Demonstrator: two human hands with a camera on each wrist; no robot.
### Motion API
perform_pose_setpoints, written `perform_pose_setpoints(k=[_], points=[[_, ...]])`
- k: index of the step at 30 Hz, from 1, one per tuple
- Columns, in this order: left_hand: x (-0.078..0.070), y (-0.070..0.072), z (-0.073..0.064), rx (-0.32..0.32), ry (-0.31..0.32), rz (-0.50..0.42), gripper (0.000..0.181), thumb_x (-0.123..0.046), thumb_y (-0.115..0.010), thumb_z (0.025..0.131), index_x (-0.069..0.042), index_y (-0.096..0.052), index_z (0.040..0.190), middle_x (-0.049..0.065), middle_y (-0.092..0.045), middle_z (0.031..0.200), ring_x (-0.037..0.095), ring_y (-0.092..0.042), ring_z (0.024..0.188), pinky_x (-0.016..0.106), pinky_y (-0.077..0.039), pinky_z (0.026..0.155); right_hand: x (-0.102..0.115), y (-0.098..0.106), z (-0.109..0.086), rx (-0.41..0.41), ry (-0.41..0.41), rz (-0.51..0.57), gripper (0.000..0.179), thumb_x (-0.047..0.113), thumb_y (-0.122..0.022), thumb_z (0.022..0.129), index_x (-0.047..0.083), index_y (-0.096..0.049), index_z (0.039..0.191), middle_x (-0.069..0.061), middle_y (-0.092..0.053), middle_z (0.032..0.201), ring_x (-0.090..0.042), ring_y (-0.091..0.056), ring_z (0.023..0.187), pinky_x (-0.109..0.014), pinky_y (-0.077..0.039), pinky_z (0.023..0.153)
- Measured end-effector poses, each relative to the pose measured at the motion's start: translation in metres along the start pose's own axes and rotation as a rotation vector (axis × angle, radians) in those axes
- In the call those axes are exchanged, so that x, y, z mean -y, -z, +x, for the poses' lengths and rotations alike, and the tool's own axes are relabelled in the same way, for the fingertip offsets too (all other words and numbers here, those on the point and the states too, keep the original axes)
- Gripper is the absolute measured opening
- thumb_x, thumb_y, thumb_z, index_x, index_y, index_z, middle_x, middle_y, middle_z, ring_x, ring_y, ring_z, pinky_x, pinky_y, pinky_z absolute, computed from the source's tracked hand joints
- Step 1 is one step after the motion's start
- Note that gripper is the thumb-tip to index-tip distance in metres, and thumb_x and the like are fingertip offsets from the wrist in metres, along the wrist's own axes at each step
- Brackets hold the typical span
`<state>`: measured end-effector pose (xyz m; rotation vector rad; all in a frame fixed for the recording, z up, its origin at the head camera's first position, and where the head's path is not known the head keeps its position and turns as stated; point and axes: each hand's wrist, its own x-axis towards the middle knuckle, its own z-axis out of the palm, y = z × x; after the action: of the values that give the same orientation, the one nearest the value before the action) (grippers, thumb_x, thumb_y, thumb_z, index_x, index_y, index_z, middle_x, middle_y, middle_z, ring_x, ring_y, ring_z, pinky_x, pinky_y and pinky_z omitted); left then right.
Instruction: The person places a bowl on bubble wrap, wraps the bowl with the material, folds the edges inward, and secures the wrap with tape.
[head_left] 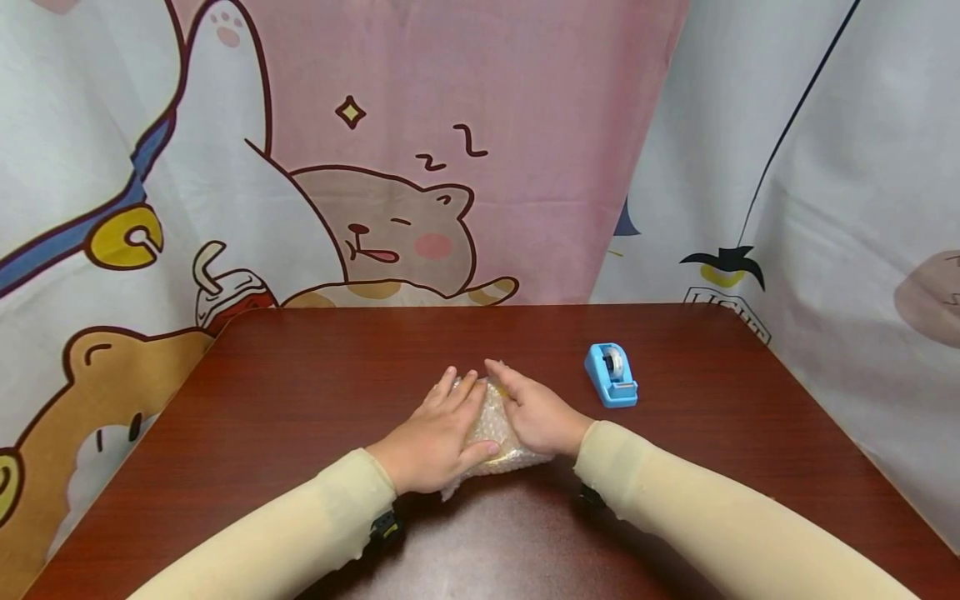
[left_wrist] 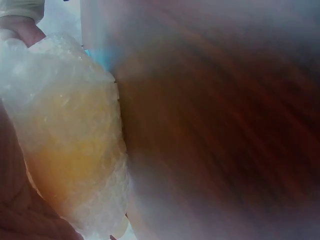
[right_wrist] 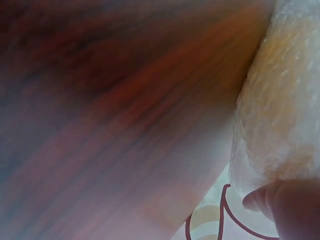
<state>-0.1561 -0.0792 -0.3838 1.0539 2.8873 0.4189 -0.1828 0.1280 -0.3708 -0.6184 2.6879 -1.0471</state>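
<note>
My puffy bundle (head_left: 492, 419) is wrapped in see-through, bumpy bubble wrap, and something yellow shows inside. It lies on the brown table (head_left: 337, 367), with my left hand (head_left: 435, 437) on its left part and my right hand (head_left: 545, 417) against its right side. One wrinkly corner pokes out toward me.

a red-brown table (head_left: 337, 358), a big pink and white cloth (head_left: 555, 108) hanging behind it, a sleepy cartoon bear (head_left: 405, 221), a yellow bell (head_left: 112, 239) on a blue band (head_left: 153, 148), pale light (head_left: 517, 542) shining on the table
</note>
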Motion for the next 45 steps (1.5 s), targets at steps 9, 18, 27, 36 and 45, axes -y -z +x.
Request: perform_pose_setpoints(k=[9,18,27,36,45], points=[[-0.002,0.000,0.002,0.019,0.018,0.024,0.088,-0.061,-0.044,0.107,0.003,-0.024,0.165,0.025,-0.017,0.174,0.044,-0.005,0.163,0.056,-0.009,0.133,-0.003,0.002,0.000,0.048,0.017,0.014,0.062,0.007,-0.040,0.107,0.006,-0.026,0.167,-0.017,-0.032,0.172,-0.034,-0.030,0.160,-0.054,-0.021,0.131],[-0.004,0.000,0.006,0.014,0.032,0.080,0.102,-0.074,-0.044,0.101,0.002,-0.023,0.166,0.025,-0.020,0.173,0.046,-0.011,0.162,0.057,-0.016,0.132,-0.004,0.003,0.000,0.068,0.007,0.032,0.064,0.009,-0.042,0.108,0.005,-0.022,0.168,-0.016,-0.024,0.175,-0.034,-0.025,0.162,-0.054,-0.020,0.131],[-0.008,0.004,0.010,0.033,0.070,0.065,0.110,-0.081,-0.046,0.095,0.001,-0.024,0.166,0.021,-0.022,0.174,0.045,-0.014,0.162,0.057,-0.017,0.132,-0.005,0.003,0.000,0.078,0.014,0.041,0.065,0.010,-0.043,0.108,0.005,-0.018,0.169,-0.015,-0.023,0.175,-0.033,-0.024,0.162,-0.054,-0.019,0.131],[-0.007,0.003,0.012,0.037,0.070,0.083,0.110,-0.082,-0.046,0.095,-0.002,-0.026,0.166,0.017,-0.027,0.173,0.045,-0.019,0.161,0.056,-0.017,0.132,-0.004,0.007,-0.003,0.084,0.013,0.050,0.065,0.010,-0.043,0.109,0.005,-0.019,0.169,-0.016,-0.028,0.173,-0.034,-0.027,0.161,-0.055,-0.019,0.131],[-0.009,0.003,0.014,0.032,0.067,0.089,0.110,-0.082,-0.049,0.094,-0.002,-0.028,0.166,0.016,-0.031,0.171,0.046,-0.022,0.160,0.055,-0.018,0.132,-0.007,0.013,-0.004,0.072,0.027,0.022,0.063,0.011,-0.042,0.109,0.002,-0.019,0.168,-0.020,-0.029,0.172,-0.036,-0.032,0.158,-0.056,-0.024,0.129]])
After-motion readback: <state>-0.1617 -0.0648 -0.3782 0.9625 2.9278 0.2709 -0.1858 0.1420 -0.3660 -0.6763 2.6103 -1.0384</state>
